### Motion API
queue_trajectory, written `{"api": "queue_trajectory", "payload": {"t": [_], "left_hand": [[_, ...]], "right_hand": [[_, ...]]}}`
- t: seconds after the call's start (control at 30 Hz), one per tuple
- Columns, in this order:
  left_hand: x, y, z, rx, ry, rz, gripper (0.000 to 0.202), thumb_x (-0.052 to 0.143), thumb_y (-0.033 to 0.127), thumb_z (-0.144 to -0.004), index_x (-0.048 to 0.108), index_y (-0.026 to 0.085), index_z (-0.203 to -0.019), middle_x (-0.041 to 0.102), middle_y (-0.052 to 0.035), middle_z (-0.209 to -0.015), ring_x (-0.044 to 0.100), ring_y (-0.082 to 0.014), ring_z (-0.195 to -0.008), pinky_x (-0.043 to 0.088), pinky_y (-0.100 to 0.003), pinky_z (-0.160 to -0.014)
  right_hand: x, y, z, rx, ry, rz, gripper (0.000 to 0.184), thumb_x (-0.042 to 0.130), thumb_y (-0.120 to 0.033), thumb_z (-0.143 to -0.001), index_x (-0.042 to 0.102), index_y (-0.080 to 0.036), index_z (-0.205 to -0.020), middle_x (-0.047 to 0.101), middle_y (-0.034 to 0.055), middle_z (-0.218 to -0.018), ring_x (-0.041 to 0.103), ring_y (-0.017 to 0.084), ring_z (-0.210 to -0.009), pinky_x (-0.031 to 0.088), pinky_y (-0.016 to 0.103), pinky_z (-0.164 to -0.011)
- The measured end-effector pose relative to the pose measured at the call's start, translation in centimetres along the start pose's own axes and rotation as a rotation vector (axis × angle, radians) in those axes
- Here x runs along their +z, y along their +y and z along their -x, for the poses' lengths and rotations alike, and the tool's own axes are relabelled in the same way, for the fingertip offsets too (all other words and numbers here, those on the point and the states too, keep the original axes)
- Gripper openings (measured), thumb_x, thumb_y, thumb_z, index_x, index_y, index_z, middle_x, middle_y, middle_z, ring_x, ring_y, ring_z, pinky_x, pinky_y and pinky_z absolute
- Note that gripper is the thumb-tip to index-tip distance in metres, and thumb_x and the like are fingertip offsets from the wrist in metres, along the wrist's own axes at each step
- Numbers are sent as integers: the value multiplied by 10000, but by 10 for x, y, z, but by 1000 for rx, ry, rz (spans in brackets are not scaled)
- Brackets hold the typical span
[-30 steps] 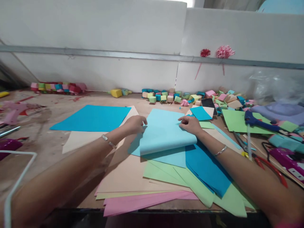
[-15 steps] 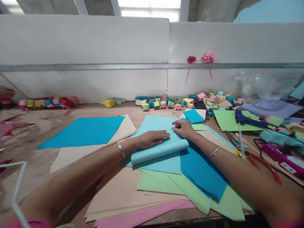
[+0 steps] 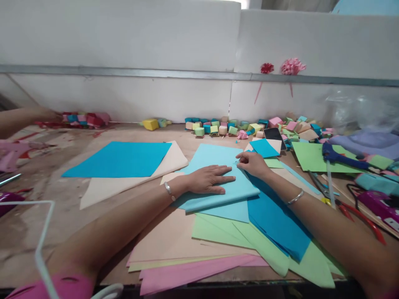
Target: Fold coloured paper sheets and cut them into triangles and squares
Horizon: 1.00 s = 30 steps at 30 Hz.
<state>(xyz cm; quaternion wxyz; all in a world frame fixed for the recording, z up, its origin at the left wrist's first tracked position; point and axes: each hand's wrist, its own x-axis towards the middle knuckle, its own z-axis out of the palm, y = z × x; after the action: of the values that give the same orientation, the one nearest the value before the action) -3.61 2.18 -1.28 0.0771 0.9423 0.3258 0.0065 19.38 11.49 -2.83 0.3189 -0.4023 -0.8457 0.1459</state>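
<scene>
A light blue sheet of paper (image 3: 215, 157) lies in front of me, its near part folded back over itself with a soft bend along the near side. My left hand (image 3: 210, 179) rests flat on the folded layer, fingers spread. At the sheet's right edge, my right hand (image 3: 253, 164) has thumb and forefinger pinched on the paper near the corner, the other fingers curled in. Dark blue paper (image 3: 280, 224) sits under the right forearm. Below the light blue sheet are green sheets (image 3: 218, 229), with peach paper (image 3: 165, 245) and pink paper (image 3: 187, 276) nearer me.
Another dark blue sheet (image 3: 121, 160) lies at left. Scissors with red handles (image 3: 361, 218) and a blue glue gun (image 3: 343, 158) are at right. Folded paper cubes (image 3: 215, 126) and a phone (image 3: 274, 137) line the back. Another person's arm (image 3: 28, 118) reaches in from the left.
The rolled-up near part of the light blue sheet has flattened into a fold. My left hand has spread its fingers on it. Another person's arm has come in at left; the view has tilted down.
</scene>
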Motion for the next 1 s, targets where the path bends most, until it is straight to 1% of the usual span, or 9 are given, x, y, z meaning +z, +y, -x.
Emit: {"api": "queue_trajectory", "payload": {"t": [0.1, 0.17, 0.27, 0.33, 0.47, 0.57, 0.7, 0.9, 1.0], "left_hand": [[4, -2, -1, 33, 32, 4, 573, 383, 514, -982, 302, 286, -1502, 139, -23, -1608, 146, -241, -1479, 119, -394, -1203], [7, -4, -2, 67, 62, 22, 563, 403, 492, -980, 338, 260, -1490, 200, -26, -1596, 187, -230, -1470, 127, -375, -1206], [13, -10, -2, 61, 87, 51, 567, 445, 431, -972, 366, 188, -1478, 299, -56, -1563, 223, -222, -1459, 124, -359, -1213], [16, -13, -1, 53, 75, 48, 610, 484, 401, -955, 344, 130, -1483, 259, -97, -1573, 184, -231, -1469, 107, -360, -1217], [13, -12, 0, 62, 9, 39, 567, 429, 402, -977, 346, 166, -1486, 163, -84, -1601, 114, -227, -1484, 98, -380, -1214], [6, -5, 0, 31, -3, 67, 506, 289, 418, -1021, 311, 256, -1500, 155, -20, -1607, 103, -201, -1486, 113, -381, -1207], [0, 1, 1, 7, -7, 45, 540, 318, 481, -1007, 276, 288, -1509, 119, -2, -1611, 87, -202, -1488, 75, -378, -1207], [-1, 2, 0, 6, -5, 27, 573, 369, 530, -980, 278, 318, -1505, 133, 3, -1608, 130, -239, -1481, 95, -394, -1203], [-1, 1, -1, 7, 3, 40, 580, 382, 540, -973, 291, 318, -1501, 142, 0, -1605, 144, -260, -1477, 101, -404, -1201]], "right_hand": [[-19, -30, 4, -138, -32, -6, 129, 653, -210, -768, 729, -184, -870, 690, 62, -858, 625, 183, -792, 476, 305, -741], [-26, -59, 9, -372, -194, -91, 138, 604, -246, -847, 733, -201, -868, 692, 56, -864, 631, 166, -808, 476, 283, -746], [-20, -95, 18, -670, -502, -181, 190, 548, -237, -910, 735, -201, -907, 718, 52, -904, 645, 167, -879, 478, 280, -788], [-6, -104, 25, -727, -541, -103, 189, 567, -250, -910, 731, -189, -983, 721, 73, -1006, 632, 198, -977, 469, 310, -835], [19, -91, 45, -731, -488, 49, 299, 562, -318, -925, 675, -179, -1164, 677, 123, -1116, 593, 232, -1031, 462, 346, -827], [17, -77, 64, -765, -404, 102, 336, 555, -349, -928, 660, -150, -1178, 652, 142, -1055, 564, 240, -966, 449, 364, -791], [-6, -68, 89, -716, -384, 204, 301, 519, -324, -942, 672, -138, -1123, 562, 80, -804, 471, 202, -752, 399, 330, -662], [-47, -46, 117, -596, -441, 256, 282, 463, -266, -965, 641, -136, -1141, 520, 69, -822, 452, 197, -781, 384, 341, -701], [-70, -33, 123, -547, -442, 301, 247, 455, -252, -960, 678, -149, -984, 519, 64, -797, 460, 196, -759, 383, 350, -682]]}}
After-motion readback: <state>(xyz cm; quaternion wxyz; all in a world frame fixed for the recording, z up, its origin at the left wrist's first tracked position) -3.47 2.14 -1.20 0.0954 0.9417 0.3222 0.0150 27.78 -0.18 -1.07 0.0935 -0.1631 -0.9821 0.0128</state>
